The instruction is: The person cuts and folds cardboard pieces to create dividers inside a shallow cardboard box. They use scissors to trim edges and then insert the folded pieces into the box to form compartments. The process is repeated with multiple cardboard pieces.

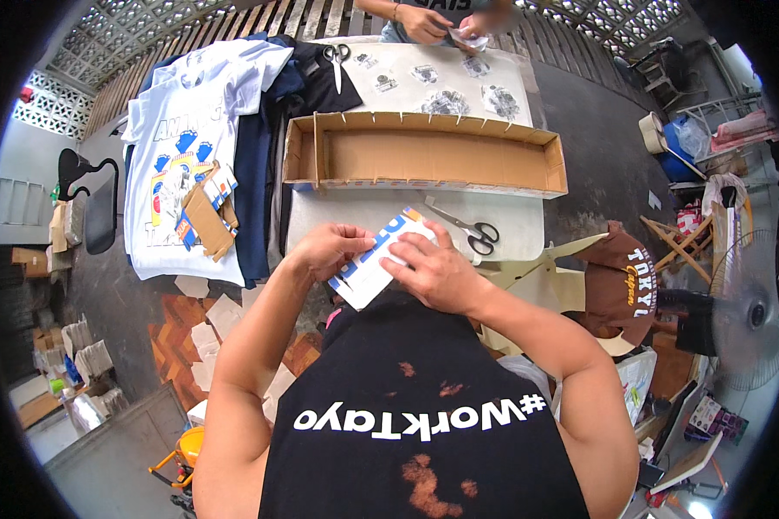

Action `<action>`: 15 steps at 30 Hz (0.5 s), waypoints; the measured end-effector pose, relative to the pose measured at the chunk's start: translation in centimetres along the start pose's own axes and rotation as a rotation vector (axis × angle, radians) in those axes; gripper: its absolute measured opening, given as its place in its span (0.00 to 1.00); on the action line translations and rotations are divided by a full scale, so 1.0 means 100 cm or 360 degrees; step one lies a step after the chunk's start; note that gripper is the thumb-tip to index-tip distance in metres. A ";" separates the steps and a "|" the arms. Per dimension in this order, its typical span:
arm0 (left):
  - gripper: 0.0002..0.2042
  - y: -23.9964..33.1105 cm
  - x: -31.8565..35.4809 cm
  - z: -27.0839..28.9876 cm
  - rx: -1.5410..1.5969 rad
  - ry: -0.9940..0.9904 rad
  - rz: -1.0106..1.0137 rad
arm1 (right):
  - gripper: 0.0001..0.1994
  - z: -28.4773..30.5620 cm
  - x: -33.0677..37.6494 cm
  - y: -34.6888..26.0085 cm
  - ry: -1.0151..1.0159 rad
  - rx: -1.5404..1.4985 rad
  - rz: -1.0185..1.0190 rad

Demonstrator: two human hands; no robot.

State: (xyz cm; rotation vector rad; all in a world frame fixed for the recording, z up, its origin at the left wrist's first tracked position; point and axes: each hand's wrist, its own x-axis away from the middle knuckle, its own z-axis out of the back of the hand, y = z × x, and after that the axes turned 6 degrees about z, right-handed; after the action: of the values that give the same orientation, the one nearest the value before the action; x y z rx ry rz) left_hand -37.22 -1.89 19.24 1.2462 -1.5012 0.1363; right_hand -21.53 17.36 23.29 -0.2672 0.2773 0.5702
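A flat piece of printed cardboard, white with blue and orange, is held tilted just in front of my chest, over the near edge of the table. My left hand pinches its left side with thumb and fingers. Across its right part lie the bent fingers of my right hand, gripping it; the thumb is partly hidden. Just beyond my right hand, a pair of scissors with black handles rests on the white table. Behind them stands a long, shallow open cardboard box with a divider near its left end.
Printed shirts are piled at left, with cut cardboard scraps on top. Other scissors and printed cutouts lie at the back. Across the table, a co-worker's hands hold something whitish. A brown shirt and a fan are at right.
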 end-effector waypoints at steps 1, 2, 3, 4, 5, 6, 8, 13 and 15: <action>0.11 -0.001 -0.001 0.001 -0.0026 -0.0015 0.0040 | 0.17 -0.001 0.001 0.003 -0.0009 -0.0032 0.0023; 0.11 -0.001 -0.003 0.002 -0.0051 -0.0030 0.0080 | 0.16 -0.002 0.001 0.008 -0.0019 -0.0064 0.0045; 0.13 0.000 -0.003 0.005 0.0000 -0.0086 0.0087 | 0.15 -0.003 0.000 0.012 -0.0028 -0.0096 0.0066; 0.16 -0.001 -0.004 0.008 0.0061 -0.0146 0.0095 | 0.13 0.000 -0.006 0.018 0.0161 -0.0149 0.0076; 0.18 -0.002 -0.006 0.010 0.0121 -0.0206 0.0102 | 0.12 0.002 -0.010 0.019 0.0216 -0.0257 -0.0044; 0.23 -0.007 -0.011 0.008 0.0431 -0.0415 0.0126 | 0.12 0.002 -0.015 0.020 0.0272 -0.0363 -0.0165; 0.24 0.000 -0.014 0.014 0.0516 -0.0441 0.0166 | 0.08 -0.003 -0.030 0.027 0.0469 -0.0496 -0.0395; 0.18 0.020 -0.029 0.046 0.0000 0.0258 -0.0393 | 0.07 -0.026 -0.088 0.061 0.0423 -0.0709 -0.1255; 0.16 0.036 -0.038 0.063 -0.0077 0.0386 -0.0600 | 0.08 -0.042 -0.110 0.072 0.0454 -0.0641 -0.1395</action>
State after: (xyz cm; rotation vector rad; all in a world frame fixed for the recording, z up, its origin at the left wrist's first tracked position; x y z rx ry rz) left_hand -44.65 -2.21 15.83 1.3970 -1.0380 0.0006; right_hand -35.18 16.47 21.79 -0.8111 0.2873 -0.2942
